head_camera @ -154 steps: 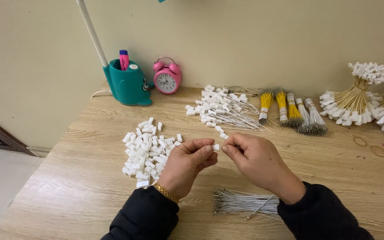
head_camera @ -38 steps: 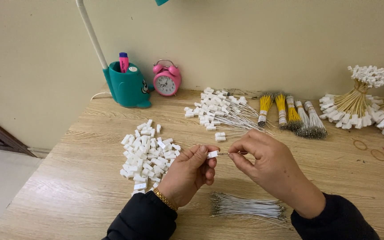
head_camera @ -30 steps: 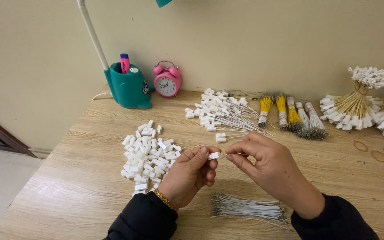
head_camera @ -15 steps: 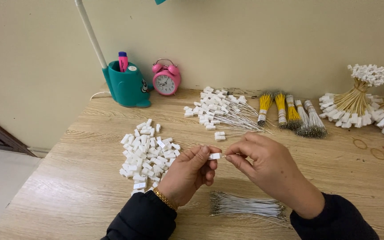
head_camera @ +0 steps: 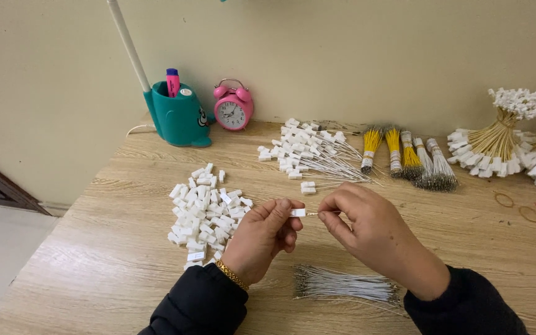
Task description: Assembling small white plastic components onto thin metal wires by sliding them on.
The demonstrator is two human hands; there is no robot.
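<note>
Hardly anything had shifted: the left hand [head_camera: 260, 239] still pinched a small white plastic connector [head_camera: 298, 213] above the wooden table [head_camera: 94, 260], and the right hand [head_camera: 373, 232] kept its fingertips closed on a thin wire [head_camera: 314, 214] at the connector's end. Loose white connectors [head_camera: 206, 211] lay piled just left; grey wires [head_camera: 342, 286] lay below.

A pale wooden table [head_camera: 94, 273] carries a heap of white connectors [head_camera: 206, 211], a bundle of grey wires [head_camera: 342, 286], finished wired pieces [head_camera: 308, 152], yellow bundles [head_camera: 392, 146] (bound upright-fanned), a teal lamp base [head_camera: 178, 118], and a pink alarm clock [head_camera: 233, 105].
</note>
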